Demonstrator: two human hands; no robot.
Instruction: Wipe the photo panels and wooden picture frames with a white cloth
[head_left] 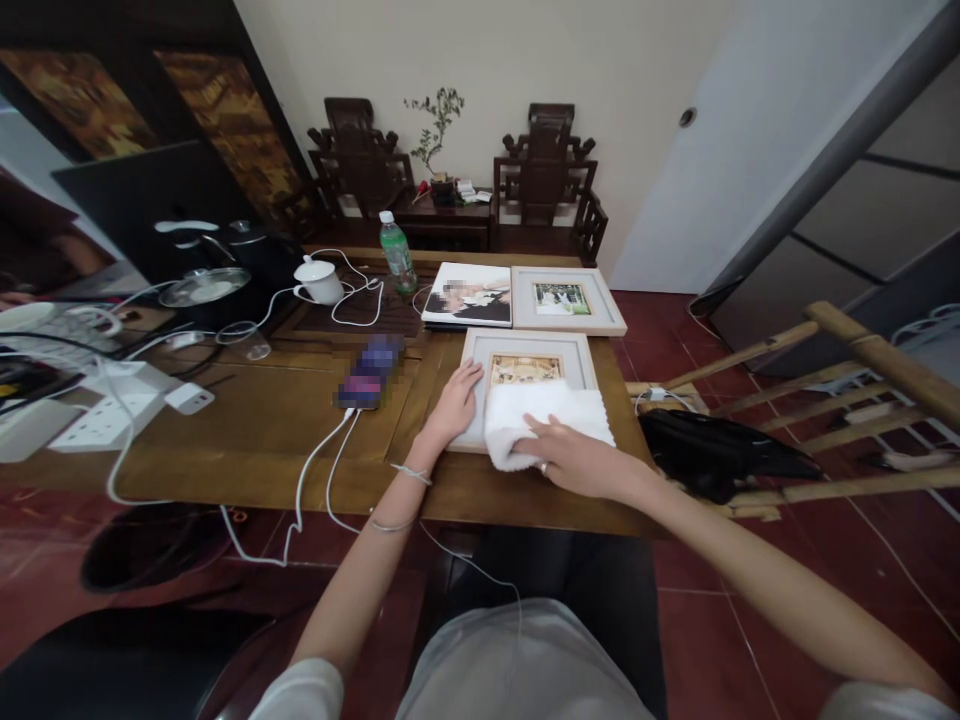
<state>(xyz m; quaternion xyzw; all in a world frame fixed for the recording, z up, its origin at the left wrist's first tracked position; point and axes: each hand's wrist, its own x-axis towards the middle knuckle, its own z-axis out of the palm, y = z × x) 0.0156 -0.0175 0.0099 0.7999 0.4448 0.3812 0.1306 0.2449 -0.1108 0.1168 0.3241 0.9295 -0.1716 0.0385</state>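
A white picture frame [581, 352] with a small picture in its middle lies flat near the table's front edge. My left hand [454, 402] rests on the frame's left side, fingers stretched out. A folded white cloth [517, 425] covers the lower part of the frame. Over the cloth lies my right hand [574, 458], its fingers curled onto the fabric and partly hidden in its fold. Behind are a second picture frame [607, 305] with a green photo and, to its left, a photo panel [450, 280].
Left on the wooden table [247, 440] are a phone [369, 372] on a cable, a power strip [112, 410], a lidded white cup [319, 282] and a green-labelled bottle [397, 255]. A bamboo chair [750, 370] with a black bag [712, 455] stands at the right.
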